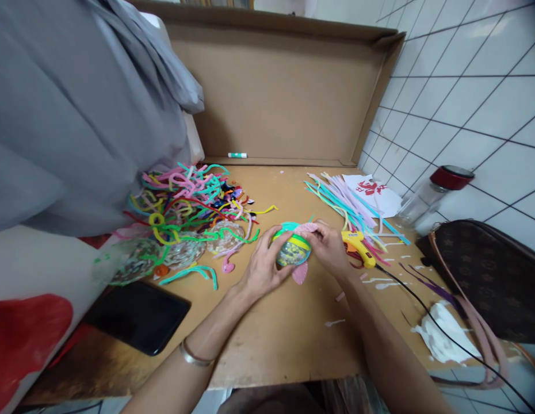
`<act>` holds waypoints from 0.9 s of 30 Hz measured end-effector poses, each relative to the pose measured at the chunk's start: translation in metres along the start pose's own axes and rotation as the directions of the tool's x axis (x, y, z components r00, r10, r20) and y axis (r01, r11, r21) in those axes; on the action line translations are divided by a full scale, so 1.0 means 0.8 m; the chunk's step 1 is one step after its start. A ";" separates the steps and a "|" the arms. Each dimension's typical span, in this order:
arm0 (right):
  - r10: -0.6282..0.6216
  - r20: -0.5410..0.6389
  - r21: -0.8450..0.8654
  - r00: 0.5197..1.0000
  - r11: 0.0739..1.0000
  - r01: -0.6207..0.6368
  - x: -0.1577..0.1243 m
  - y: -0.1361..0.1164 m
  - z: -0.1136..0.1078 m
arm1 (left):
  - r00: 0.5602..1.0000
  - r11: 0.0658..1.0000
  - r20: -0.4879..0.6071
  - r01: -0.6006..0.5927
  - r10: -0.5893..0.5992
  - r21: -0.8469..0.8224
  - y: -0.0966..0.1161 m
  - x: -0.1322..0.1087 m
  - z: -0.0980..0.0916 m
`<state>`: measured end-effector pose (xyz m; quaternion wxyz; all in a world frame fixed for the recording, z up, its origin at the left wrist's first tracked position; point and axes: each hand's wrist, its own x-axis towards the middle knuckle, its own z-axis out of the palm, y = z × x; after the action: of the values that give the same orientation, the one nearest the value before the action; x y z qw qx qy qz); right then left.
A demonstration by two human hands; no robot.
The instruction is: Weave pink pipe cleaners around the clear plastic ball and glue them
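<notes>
Both hands meet over a small round craft piece [293, 252] with yellow and teal bands and a clear, speckled middle. My left hand [266, 259] wraps its left side, thumb below and fingers on top. On the upper right edge sits a pink ribbed piece [307, 228], pinched in the fingers of my right hand [330, 246]. A second pink ribbed piece [300, 273] sticks out from the bottom of the round piece. Just right of my right hand lies a yellow glue gun [359, 248], partly hidden behind that hand.
Tangled colourful pipe cleaners [185, 195] and clear round pieces [181, 252] fill the left, near a black phone [140, 315]. Straight pipe cleaners [343, 198], a glass bottle [435, 195], a brown bag [487, 276] and white tissue [444, 333] lie right. A cardboard wall [285, 92] stands behind.
</notes>
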<state>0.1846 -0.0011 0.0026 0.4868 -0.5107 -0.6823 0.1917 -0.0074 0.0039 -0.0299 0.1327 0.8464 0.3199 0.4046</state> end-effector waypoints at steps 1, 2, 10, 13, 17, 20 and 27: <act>-0.009 -0.011 -0.004 1.000 1.000 0.009 0.000 -0.001 0.001 | 1.000 1.000 -0.012 -0.005 0.005 -0.013 -0.001 0.000 0.001; -0.013 -0.022 -0.005 1.000 1.000 0.013 -0.001 -0.001 0.002 | 1.000 1.000 -0.025 -0.012 0.011 -0.024 -0.002 0.000 0.002; 0.009 -0.054 0.025 0.999 1.000 -0.007 0.000 0.003 0.004 | 0.999 1.000 -0.052 0.003 -0.003 -0.013 -0.007 -0.001 0.007; 0.034 -0.055 0.081 0.998 0.996 -0.030 0.001 0.002 0.003 | 0.999 1.000 -0.050 0.010 -0.011 -0.011 -0.007 -0.001 0.007; 0.086 -0.051 0.151 0.995 0.985 -0.077 0.001 -0.002 0.002 | 0.998 1.000 -0.057 0.008 -0.009 -0.018 -0.008 0.000 0.008; 0.086 -0.066 0.124 0.994 0.989 -0.077 0.001 -0.004 0.001 | 0.999 1.000 -0.055 0.000 -0.002 -0.028 -0.009 0.000 0.007; 0.073 -0.099 0.083 0.992 0.994 -0.065 0.000 -0.008 0.000 | 0.999 1.000 -0.047 0.001 -0.002 -0.027 -0.006 0.002 0.004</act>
<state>0.1812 -0.0036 0.0074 0.5341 -0.5233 -0.6303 0.2090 -0.0064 0.0084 -0.0336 0.1366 0.8346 0.3181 0.4284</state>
